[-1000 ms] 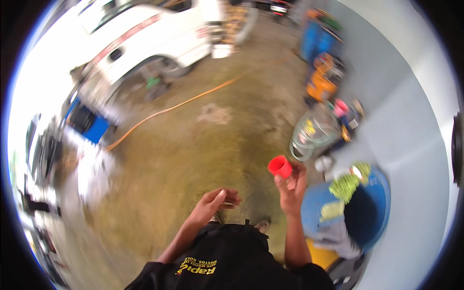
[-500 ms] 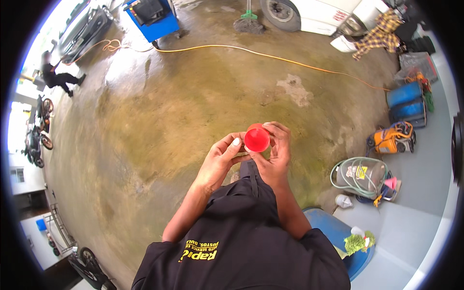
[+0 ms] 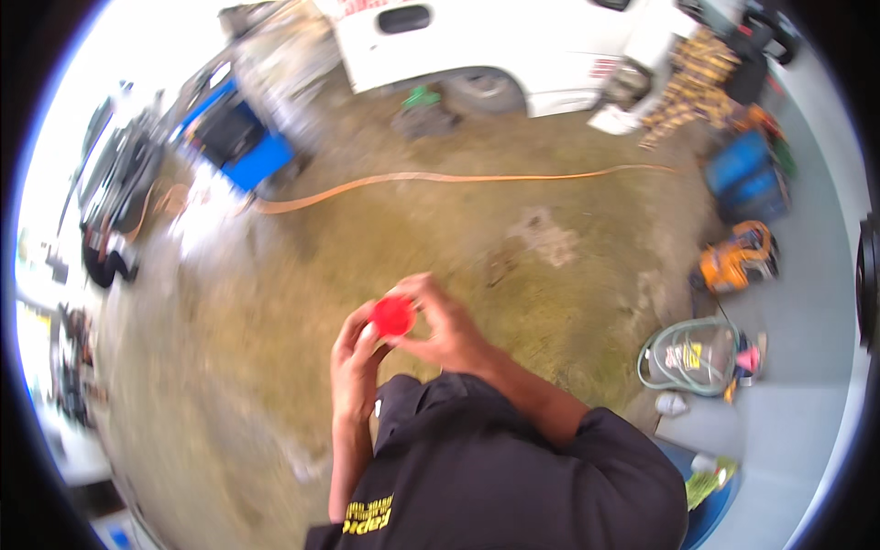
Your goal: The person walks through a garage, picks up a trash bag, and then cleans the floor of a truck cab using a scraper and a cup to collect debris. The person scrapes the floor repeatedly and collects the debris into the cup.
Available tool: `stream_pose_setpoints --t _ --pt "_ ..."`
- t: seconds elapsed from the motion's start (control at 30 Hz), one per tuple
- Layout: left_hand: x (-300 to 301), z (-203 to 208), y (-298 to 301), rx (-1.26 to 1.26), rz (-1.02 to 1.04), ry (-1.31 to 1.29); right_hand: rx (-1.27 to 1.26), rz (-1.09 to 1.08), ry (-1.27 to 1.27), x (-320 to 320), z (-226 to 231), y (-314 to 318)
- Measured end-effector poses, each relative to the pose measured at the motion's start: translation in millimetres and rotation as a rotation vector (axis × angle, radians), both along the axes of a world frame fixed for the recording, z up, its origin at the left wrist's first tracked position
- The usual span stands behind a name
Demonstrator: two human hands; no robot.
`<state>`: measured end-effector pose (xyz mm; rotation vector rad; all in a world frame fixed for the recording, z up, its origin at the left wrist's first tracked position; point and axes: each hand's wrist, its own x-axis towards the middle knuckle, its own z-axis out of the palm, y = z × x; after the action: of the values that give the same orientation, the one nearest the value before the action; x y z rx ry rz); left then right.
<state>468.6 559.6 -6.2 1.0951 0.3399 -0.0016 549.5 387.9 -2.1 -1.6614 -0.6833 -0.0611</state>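
A small red cup-shaped thing point(image 3: 394, 315), round and open at the top, is held between both of my hands in front of my body. My left hand point(image 3: 352, 365) grips its left side, with thumb and fingers close against it. Around the right side curl the fingers and thumb of my right hand point(image 3: 447, 334). Motion blur softens the fingertips, and the underside of the red cup is hidden.
An orange hose point(image 3: 403, 179) crosses the wet concrete floor. Beyond it stand a blue cart point(image 3: 259, 163), a broom head point(image 3: 424, 119) and a white vehicle point(image 3: 550, 46). Along the right wall are an orange machine point(image 3: 733, 261), a tank with a hose point(image 3: 692, 356) and a blue barrel point(image 3: 720, 518).
My view has swung, bringing more of the white vehicle into sight. Both hands and the red cup now appear lower and farther left in the picture. The grip stays two-handed.
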Motion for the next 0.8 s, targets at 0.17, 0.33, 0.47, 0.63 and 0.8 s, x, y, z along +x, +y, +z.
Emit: stream_pose_setpoints --t 0.17,0.33,0.47,0.63,0.8 --pt "71 -19 32 -0.101 -0.100 0.021 -0.260 -0.055 -0.112 53 7 14" --pt "134 -59 26 -0.061 -0.566 0.149 -0.366 -0.372 0.089 40 -15 -12" --pt "182 -40 1 0.203 -1.041 0.142 -0.354 -0.597 0.184 13 -14 -39" --pt "206 -20 -79 0.180 -1.253 0.069 -0.350 -0.848 0.177 -9 -5 -90" --pt "190 -34 -205 0.150 -1.350 0.038 -0.273 -1.064 0.200 -48 -16 -183"
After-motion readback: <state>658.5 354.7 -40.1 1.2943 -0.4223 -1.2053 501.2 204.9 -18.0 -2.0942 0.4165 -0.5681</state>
